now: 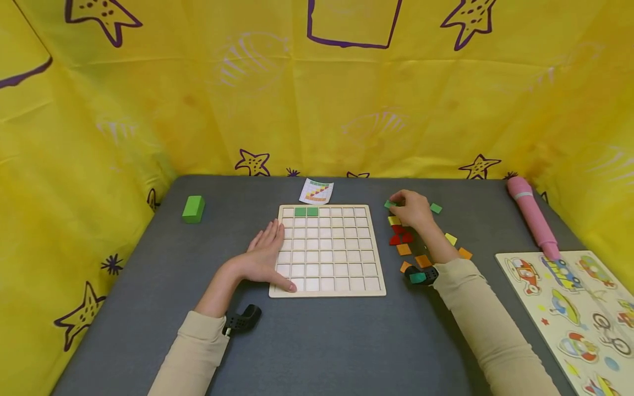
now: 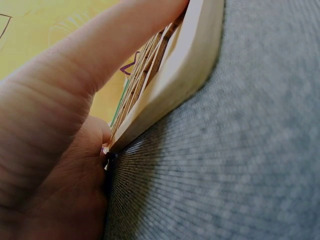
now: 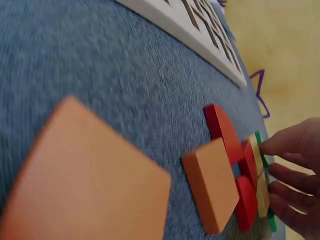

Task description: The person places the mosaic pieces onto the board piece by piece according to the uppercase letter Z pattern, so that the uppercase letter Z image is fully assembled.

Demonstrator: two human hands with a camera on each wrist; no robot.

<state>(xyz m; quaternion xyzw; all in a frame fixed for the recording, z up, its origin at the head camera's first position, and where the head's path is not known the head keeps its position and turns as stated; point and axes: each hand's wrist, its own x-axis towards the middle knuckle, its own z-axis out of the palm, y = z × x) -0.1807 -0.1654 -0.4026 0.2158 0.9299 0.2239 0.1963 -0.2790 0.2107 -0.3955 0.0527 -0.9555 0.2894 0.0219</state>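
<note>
A square wooden grid board (image 1: 324, 293) lies mid-table, with two green tiles (image 1: 306, 212) in its top row. My left hand (image 1: 264, 258) rests along the board's left edge, its fingers straight and its thumb over the front left corner. At the right, my right hand (image 1: 412, 210) pinches a green tile (image 1: 389, 204) at its fingertips, low over the table. Below that hand are a yellow tile (image 1: 394, 220), several red pieces (image 1: 406, 237) and orange tiles (image 1: 404, 249). In the right wrist view, an orange tile (image 3: 90, 185) looms close.
A small pattern card (image 1: 317, 191) lies behind the board. The green block (image 1: 193, 209) stands at the far left. Another green tile (image 1: 436, 208) is right of my right hand. A pink cylindrical object (image 1: 534, 217) and a picture puzzle board (image 1: 550, 308) lie at the right.
</note>
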